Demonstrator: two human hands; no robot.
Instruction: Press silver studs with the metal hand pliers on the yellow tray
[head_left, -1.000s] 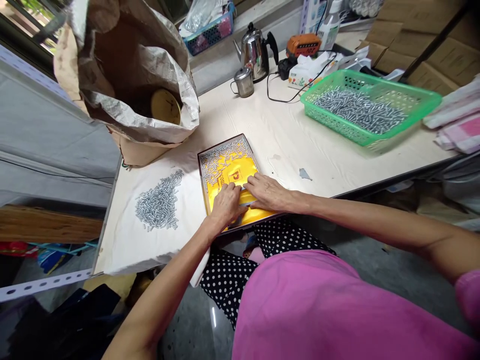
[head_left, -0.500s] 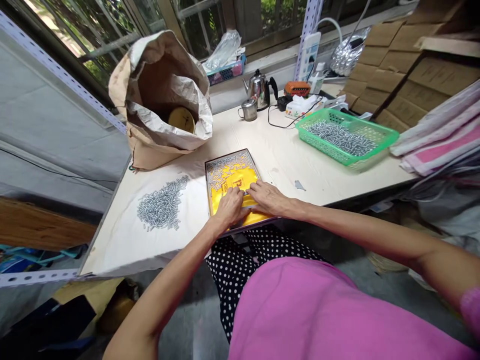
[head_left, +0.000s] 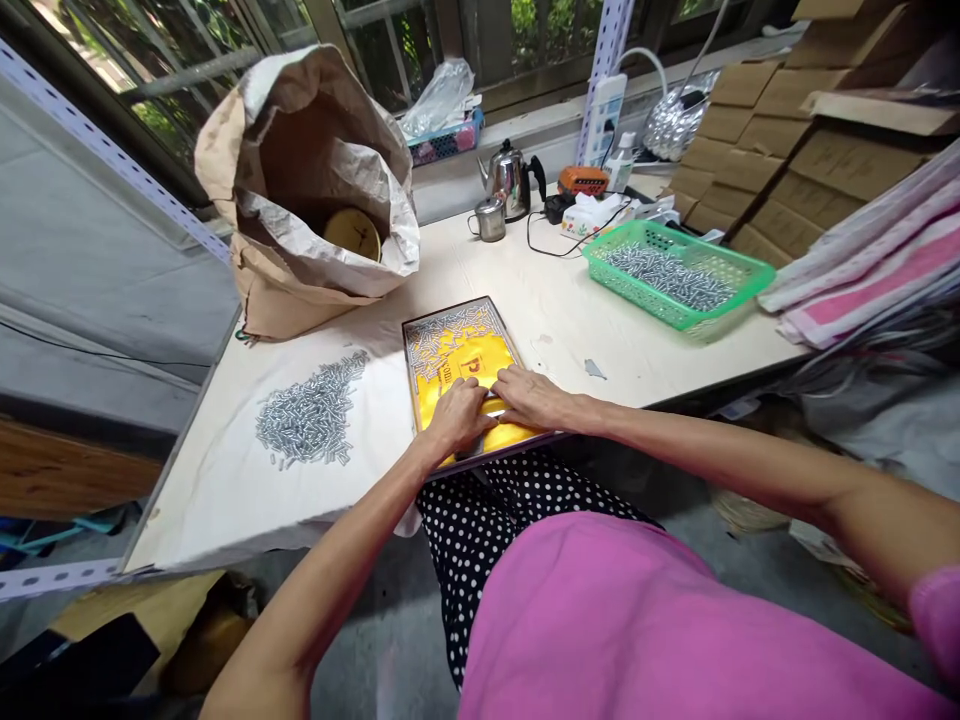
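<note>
Overall, little has altered in the past second except the camera's aim, which now takes in more of the window [head_left: 532, 45]. At far left, the heap of small metal pins [head_left: 307, 415] shows no visible loss or gain. Next, the left hand [head_left: 459, 412] remains on the tray [head_left: 409, 380], fingers bunched and thumb stretched rightward. Just beside it, the right hand [head_left: 534, 397] likewise keeps its place, fingers curled down. Both touch the yellow surface [head_left: 476, 352]; whether either is clamped on a pin cannot be told, as the fingers cover the spot. In my judgement, the handling is continuing at one place, with no measurable advance. At right, the green basket [head_left: 679, 290] of similar pins appears undisturbed.

Condition of the tray: shallow, dark-rimmed, lying at the table's front edge before the person, between heap and basket. Its far left corner is thick with scattered pins, thinning rightward along the far side; the lettered middle is largely bare. The near part is partly hidden by the hands.
</note>
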